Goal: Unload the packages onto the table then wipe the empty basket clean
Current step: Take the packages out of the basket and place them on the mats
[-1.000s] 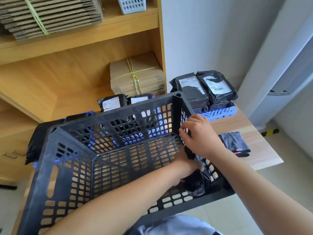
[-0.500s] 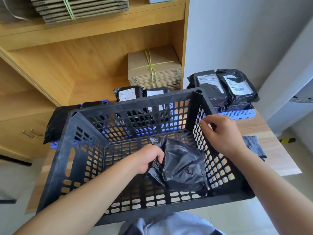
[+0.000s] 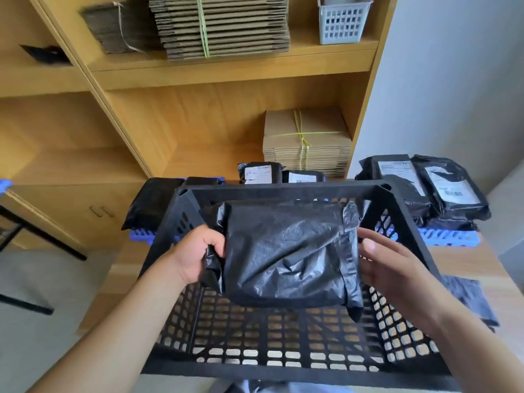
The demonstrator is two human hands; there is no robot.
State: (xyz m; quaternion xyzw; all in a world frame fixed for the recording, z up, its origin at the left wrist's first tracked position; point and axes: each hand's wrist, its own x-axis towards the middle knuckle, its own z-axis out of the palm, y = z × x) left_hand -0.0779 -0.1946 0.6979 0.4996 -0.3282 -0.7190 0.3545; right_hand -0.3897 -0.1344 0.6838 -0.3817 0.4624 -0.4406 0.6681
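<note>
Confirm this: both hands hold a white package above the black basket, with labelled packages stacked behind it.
Wrong in one respect: the package is black, not white, as the head view shows. The left hand grips its edge and the right hand steadies the other side above the basket, labelled packages behind.

One black basket [image 3: 286, 188], one held package [image 3: 286, 253], perhaps six more packages [image 3: 450, 185], three cardboard bundles [image 3: 306, 140].

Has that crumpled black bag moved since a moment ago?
Yes. The black package has come up from the black basket's floor; the left hand grips it above the basket.
</note>
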